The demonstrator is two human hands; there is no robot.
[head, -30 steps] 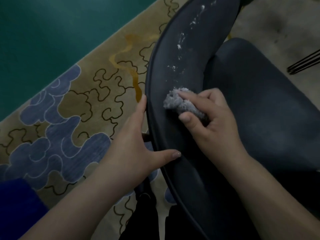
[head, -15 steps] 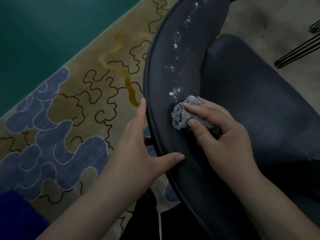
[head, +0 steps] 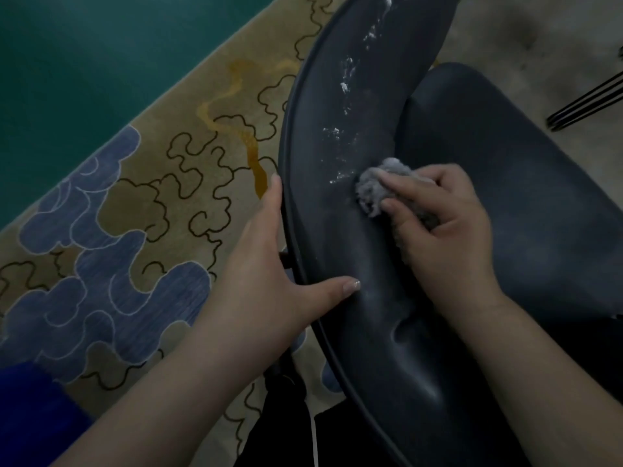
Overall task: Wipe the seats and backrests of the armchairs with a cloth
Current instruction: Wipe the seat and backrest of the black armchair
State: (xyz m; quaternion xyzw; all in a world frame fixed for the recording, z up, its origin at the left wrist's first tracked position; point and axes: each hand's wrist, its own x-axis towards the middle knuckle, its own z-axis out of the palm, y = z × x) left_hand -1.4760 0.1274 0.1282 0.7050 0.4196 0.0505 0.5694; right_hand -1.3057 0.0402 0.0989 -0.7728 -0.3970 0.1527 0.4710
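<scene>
Pressing a bunched grey cloth [head: 374,190] against the dark backrest [head: 337,214] of the armchair, the right hand [head: 441,230] has its grip curled around the wad, fingers and thumb pinching it. White specks [head: 344,85] streak the backrest above the cloth. The left hand [head: 266,274] braces the backrest's edge, fingers straight behind it, thumb flat on the front. The seat [head: 526,203] lies to the right, over a patterned rug [head: 135,210].

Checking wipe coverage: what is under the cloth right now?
The cloth, gripped by the right hand, presses on the dark backrest. White specks show beyond it; any beneath are hidden.
</scene>
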